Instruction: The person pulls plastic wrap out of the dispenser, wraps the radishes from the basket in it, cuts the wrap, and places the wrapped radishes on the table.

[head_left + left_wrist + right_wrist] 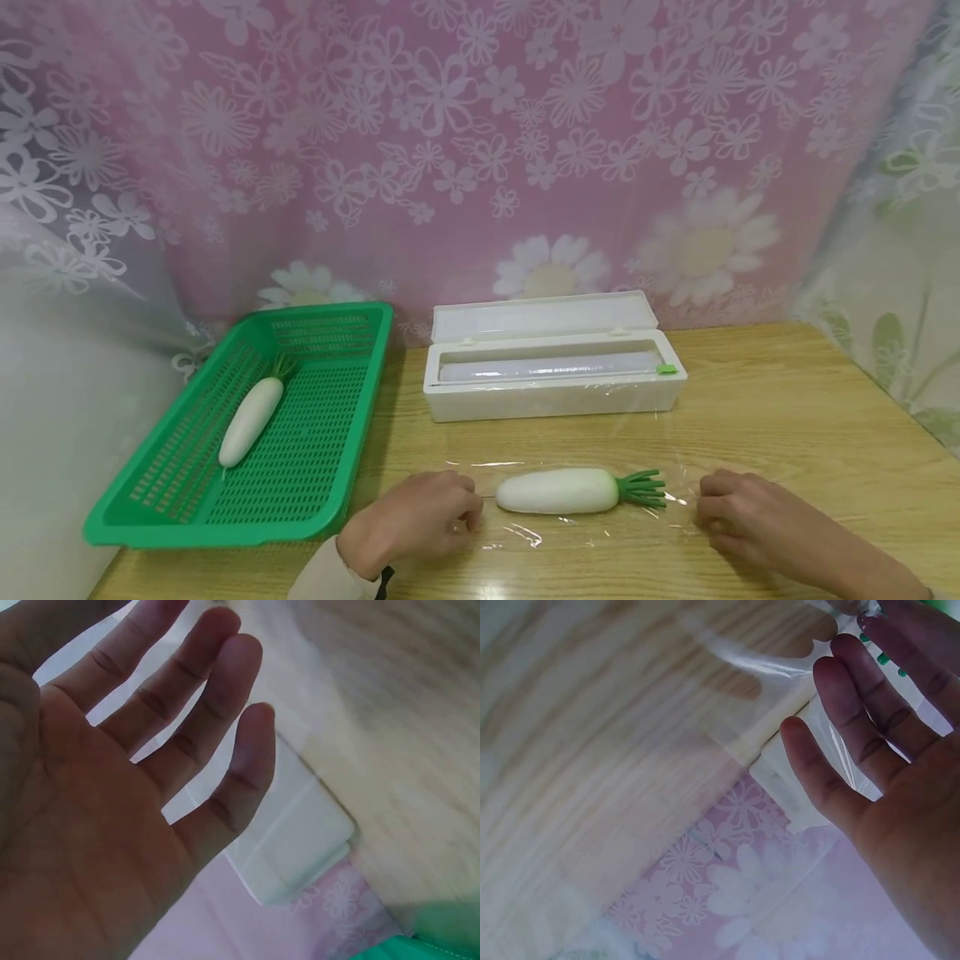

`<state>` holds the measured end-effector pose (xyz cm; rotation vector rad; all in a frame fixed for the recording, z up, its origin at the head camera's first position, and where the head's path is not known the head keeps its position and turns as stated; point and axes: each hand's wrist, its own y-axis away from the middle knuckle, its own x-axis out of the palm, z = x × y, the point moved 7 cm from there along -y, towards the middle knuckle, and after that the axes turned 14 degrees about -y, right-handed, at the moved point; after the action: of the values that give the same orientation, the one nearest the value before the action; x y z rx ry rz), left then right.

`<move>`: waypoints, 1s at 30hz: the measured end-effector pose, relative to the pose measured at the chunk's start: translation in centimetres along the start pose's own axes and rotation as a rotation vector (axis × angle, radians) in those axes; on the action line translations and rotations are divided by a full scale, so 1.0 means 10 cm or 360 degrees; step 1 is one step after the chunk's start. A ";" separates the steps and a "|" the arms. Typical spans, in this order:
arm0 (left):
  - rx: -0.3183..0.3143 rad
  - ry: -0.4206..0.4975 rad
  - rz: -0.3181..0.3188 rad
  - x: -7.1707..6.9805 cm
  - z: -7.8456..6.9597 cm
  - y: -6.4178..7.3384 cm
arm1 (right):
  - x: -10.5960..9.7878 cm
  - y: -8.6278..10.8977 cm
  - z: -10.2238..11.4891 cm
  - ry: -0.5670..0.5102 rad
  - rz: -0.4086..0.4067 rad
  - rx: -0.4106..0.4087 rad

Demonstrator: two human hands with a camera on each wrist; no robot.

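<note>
A white radish (558, 491) with green stalks lies on a sheet of clear plastic wrap (534, 537) on the table, its root tip toward my left hand (420, 518). My left hand pinches the wrap near its left edge; the fingertips' contact is partly hidden. At the right edge, beyond the stalks, my right hand (776, 527) pinches the wrap between thumb and forefinger. In the right wrist view, the film stretches from the fingertips of the right hand (900, 772). The left wrist view shows the other fingers of the left hand (112, 802) loosely bent.
Behind the radish stands a white wrap dispenser (555, 402), lid raised, with a film roll inside and a green slider (666, 368) at right. A green basket (367, 417) at left holds another white radish (252, 421). A pink flowered curtain (465, 167) hangs behind the table.
</note>
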<state>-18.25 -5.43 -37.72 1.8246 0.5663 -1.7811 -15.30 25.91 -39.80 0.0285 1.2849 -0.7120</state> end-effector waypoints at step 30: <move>-0.0043 -0.0238 -0.0234 -0.07 0.07 0.08 | -0.28 -0.01 -0.15 -0.0292 -0.0165 0.0113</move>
<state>-18.35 -6.40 -36.91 1.6515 0.6767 -1.9771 -16.94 27.75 -37.81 -0.0452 1.0911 -0.8302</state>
